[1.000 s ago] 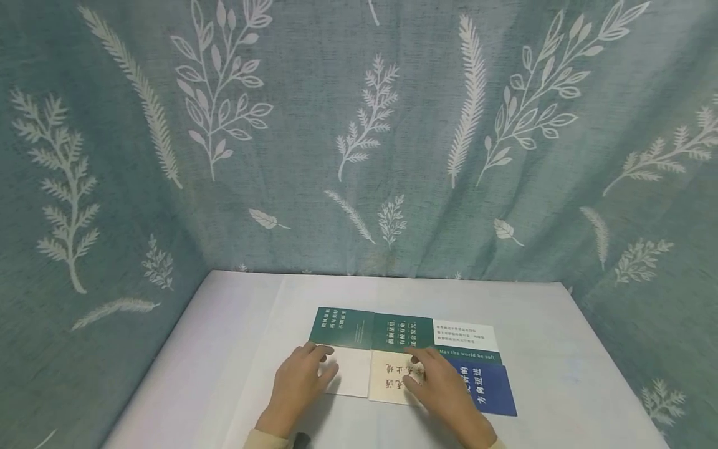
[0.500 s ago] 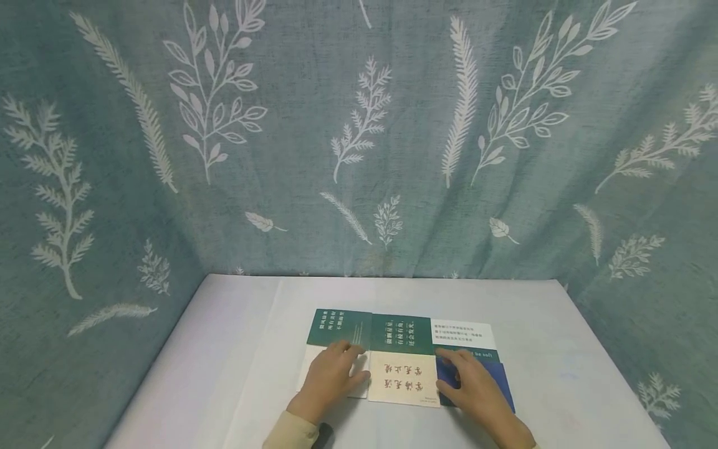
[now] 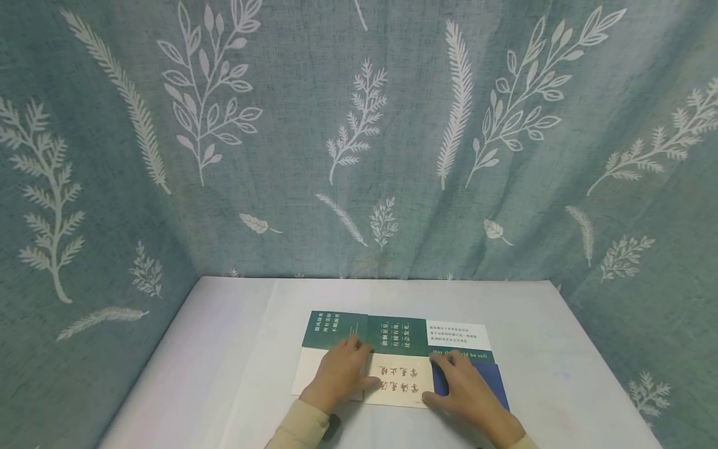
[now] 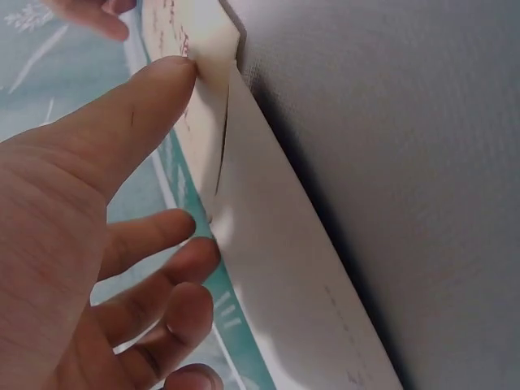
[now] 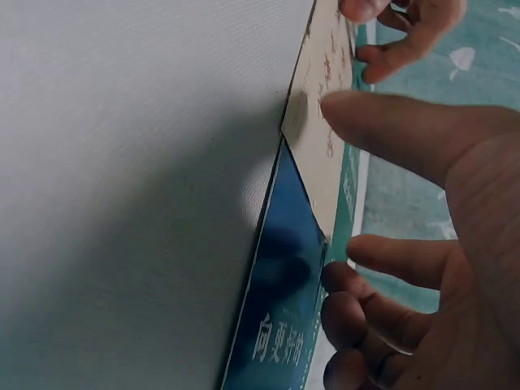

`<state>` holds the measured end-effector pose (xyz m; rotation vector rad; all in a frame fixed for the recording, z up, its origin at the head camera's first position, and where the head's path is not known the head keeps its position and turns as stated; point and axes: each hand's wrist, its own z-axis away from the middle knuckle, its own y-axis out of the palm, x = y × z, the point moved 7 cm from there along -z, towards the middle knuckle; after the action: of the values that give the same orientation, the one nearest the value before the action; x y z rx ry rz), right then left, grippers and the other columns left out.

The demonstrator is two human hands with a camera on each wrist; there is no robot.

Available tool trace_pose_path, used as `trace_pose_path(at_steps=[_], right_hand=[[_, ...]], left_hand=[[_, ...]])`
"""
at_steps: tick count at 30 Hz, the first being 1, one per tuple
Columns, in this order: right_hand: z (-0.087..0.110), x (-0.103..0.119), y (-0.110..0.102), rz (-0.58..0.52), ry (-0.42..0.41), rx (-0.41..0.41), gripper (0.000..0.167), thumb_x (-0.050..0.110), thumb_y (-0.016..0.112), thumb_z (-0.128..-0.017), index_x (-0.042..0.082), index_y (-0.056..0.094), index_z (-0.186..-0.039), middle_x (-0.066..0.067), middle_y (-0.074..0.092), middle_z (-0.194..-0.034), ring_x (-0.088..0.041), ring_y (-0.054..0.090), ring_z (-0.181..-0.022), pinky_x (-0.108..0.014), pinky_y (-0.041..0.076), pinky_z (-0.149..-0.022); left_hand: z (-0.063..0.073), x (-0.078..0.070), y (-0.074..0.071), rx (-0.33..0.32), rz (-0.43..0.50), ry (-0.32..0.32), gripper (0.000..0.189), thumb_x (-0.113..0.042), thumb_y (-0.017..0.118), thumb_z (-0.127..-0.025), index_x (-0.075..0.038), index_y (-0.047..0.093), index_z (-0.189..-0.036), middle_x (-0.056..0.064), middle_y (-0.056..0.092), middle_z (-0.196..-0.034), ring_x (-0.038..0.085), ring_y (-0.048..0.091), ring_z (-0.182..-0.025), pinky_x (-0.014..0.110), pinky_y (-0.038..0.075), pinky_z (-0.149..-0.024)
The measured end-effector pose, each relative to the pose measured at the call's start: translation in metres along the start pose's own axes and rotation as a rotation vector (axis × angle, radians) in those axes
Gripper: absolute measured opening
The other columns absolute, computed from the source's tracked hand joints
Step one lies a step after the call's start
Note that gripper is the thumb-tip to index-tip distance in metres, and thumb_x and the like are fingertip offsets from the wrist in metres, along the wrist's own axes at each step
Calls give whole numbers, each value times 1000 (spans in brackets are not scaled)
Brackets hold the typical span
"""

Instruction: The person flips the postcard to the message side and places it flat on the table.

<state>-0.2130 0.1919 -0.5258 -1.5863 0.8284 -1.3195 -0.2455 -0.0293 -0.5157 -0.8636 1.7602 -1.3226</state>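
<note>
Where the left hand (image 3: 343, 374) is: over the white card (image 3: 307, 372) and the left edge of the cream card (image 3: 401, 383), fingers spread.
Right hand (image 3: 467, 388): over the blue card (image 3: 493, 379), fingers spread.
Cream card: flat on the counter (image 3: 224, 349), between both hands.
Green cards (image 3: 396, 335): just beyond, side by side.
Leaf-print curtain (image 3: 291, 156): behind the counter.

The cards (image 3: 401, 369) look like smooth paper, the surface (image 3: 241, 349) matt and finely textured, the curtain (image 3: 404, 125) woven cloth.

The blue card (image 3: 491, 378) is partly hidden
</note>
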Motion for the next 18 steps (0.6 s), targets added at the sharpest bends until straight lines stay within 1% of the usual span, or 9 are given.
trace_pose_path(at_steps=[4, 8, 14, 18], right_hand=[[-4, 0, 4, 23, 9, 31, 88, 52, 88, -70, 8, 59, -140, -14, 57, -122, -28, 59, -104, -50, 51, -92], [-7, 0, 5, 20, 20, 49, 89, 51, 90, -68, 7, 60, -139, -12, 57, -120, -26, 58, -100, -49, 52, -90], [-12, 0, 5, 3, 28, 65, 90, 49, 93, -65, 4, 61, -136, -10, 55, -112, -22, 54, -90, -48, 52, -86], [-13, 0, 3, -4, 35, 72, 91, 48, 94, -63, 4, 61, -135, -11, 55, -110, -22, 54, -90, -49, 52, -86]], left_hand=[[0, -3, -2, -10, -9, 9, 70, -59, 84, -71, -10, 70, -119, 6, 60, -107, 22, 62, -94, 36, 56, -79], [0, -5, -5, -27, -12, 22, 65, -57, 85, -70, -10, 71, -113, 6, 61, -105, 21, 61, -90, 34, 56, -74], [-1, -5, -3, -9, -16, 10, 64, -58, 84, -70, -11, 72, -111, 4, 60, -103, 19, 60, -88, 33, 56, -75], [-1, -5, -2, 2, -10, 0, 65, -60, 84, -69, -12, 72, -112, 3, 59, -102, 18, 60, -88, 33, 56, -77]])
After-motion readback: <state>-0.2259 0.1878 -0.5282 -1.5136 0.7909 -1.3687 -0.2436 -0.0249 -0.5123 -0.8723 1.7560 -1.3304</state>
